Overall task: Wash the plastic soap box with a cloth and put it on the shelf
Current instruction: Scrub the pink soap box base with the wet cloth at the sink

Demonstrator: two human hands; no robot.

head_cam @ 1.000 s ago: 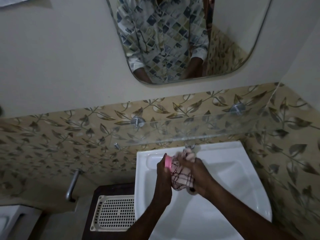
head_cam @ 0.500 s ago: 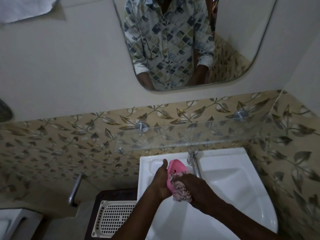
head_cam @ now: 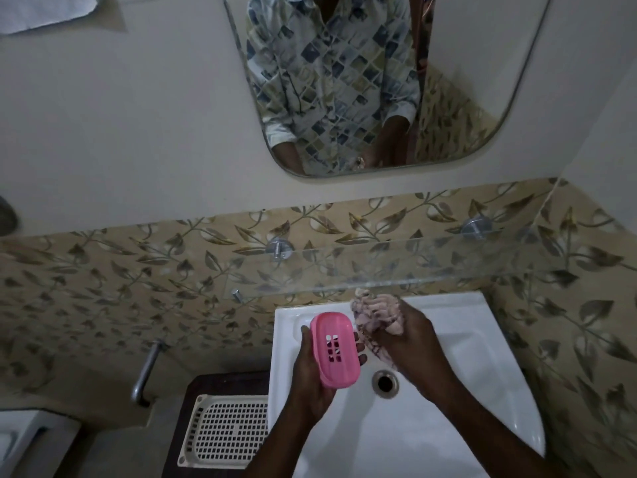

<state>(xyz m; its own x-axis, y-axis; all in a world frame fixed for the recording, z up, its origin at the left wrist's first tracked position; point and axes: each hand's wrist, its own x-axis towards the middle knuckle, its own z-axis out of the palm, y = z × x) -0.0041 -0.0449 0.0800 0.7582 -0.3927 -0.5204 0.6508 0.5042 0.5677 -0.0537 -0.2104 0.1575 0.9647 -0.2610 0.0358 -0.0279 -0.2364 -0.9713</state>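
Two hands meet above the left half of a white sink (head_cam: 475, 367), so that, it may be judged, any drips fall into the bowl. The left hand (head_cam: 310, 388) clasps the pink plastic soap box (head_cam: 336, 350) across its width, thumb on the left long edge and fingertips curled over the right one, which leaves the broad slotted face open to the camera and to wiping. The right hand (head_cam: 413, 343) is closed round a bunched pale checked cloth (head_cam: 377, 310), wadded into a pad. The cloth lies just beside the box's right edge; whether it touches cannot be told. The box is tilted, its far end toward the sink's back-left corner and its near end close to the drain (head_cam: 385, 382). It holds no soap, only a small grid of drain holes at its centre. The bowl shows no standing water, and no running water can be made out. Washing appears to be under way, with placement not yet begun. The glass shelf (head_cam: 431, 267), the likely destination, runs along the tiled wall directly above the sink's back edge on two round metal brackets (head_cam: 280, 248) and carries nothing visible. A mirror (head_cam: 465, 63) hangs higher on the wall. A white perforated tray (head_cam: 224, 432) lies on a dark stand (head_cam: 220, 382) against the sink's left edge.
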